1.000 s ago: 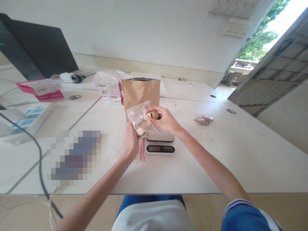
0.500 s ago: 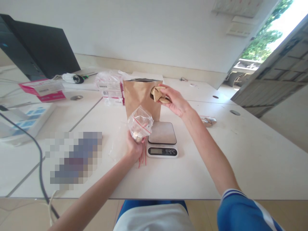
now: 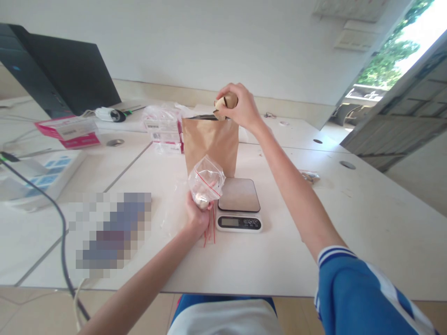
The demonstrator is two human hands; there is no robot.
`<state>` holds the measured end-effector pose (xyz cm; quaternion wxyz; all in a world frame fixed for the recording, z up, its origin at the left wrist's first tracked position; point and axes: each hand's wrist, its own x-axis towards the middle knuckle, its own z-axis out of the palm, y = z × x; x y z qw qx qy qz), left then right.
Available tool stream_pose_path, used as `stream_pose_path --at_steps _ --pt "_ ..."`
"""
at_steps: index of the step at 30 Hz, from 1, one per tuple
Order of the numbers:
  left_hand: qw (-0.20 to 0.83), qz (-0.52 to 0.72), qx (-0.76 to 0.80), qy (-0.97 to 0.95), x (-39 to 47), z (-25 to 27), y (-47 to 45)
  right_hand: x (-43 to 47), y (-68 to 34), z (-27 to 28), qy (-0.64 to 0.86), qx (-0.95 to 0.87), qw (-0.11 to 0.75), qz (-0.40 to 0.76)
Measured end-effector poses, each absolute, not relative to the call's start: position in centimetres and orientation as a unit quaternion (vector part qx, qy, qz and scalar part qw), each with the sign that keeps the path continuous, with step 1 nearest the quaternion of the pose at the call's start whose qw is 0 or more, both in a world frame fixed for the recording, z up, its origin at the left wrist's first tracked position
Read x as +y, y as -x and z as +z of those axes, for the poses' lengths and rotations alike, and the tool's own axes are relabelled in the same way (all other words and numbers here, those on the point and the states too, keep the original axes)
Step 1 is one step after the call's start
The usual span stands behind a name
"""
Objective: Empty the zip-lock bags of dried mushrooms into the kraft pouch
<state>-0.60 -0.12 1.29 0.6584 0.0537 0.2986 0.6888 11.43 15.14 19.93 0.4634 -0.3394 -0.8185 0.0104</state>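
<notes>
My left hand (image 3: 199, 215) is closed around the lower part of a clear zip-lock bag (image 3: 206, 179) with a red seal line; pale pieces show at its bottom. My right hand (image 3: 242, 107) is raised over the top of a brown paper bag (image 3: 211, 144), fingers curled around several tan, curved dried pieces (image 3: 225, 103) whose kind I cannot make out. The paper bag stands upright, its dark-lined mouth parted. Right of my left hand lies a kitchen scale (image 3: 239, 195) with a bare metal plate. More flat plastic bags (image 3: 174, 209) with red lines lie under my left hand.
Pink-and-white boxes (image 3: 164, 135) are stacked left of the paper bag. A small clear packet (image 3: 310, 176) lies beyond my right forearm. At left are a pixelated object (image 3: 115, 232), a black cable (image 3: 59, 214), a white tray (image 3: 52, 177) and a black computer case (image 3: 70, 70).
My right hand has moved up and slightly left with the tan pieces, from in front of the paper bag's right side to above its mouth. My left hand stays on the zip-lock bag.
</notes>
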Motion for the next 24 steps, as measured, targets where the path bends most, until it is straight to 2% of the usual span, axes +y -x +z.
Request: stream_pose_path --at_steps 3,6,13,19,24 --pt "0.661 0.687 0.298 -0.051 -0.1 1.3 0.6 15.0 -10.8 19.5 0.362 -0.845 0.393 -0.036" --pt "0.662 0.685 0.298 -0.052 -0.1 1.2 0.6 15.3 -10.6 19.1 0.365 -0.856 0.364 -0.042" --pt "0.661 0.687 0.297 -0.054 -0.2 1.3 0.6 14.7 -11.0 19.8 0.301 -0.9 0.315 0.016" --pt "0.657 0.692 0.291 -0.061 -0.7 2.6 0.3 13.3 -10.1 19.4 0.317 -0.89 0.322 0.051" --pt "0.645 0.695 0.297 -0.111 -1.4 3.5 0.0 12.9 -8.9 18.8 0.346 -0.886 0.308 0.016"
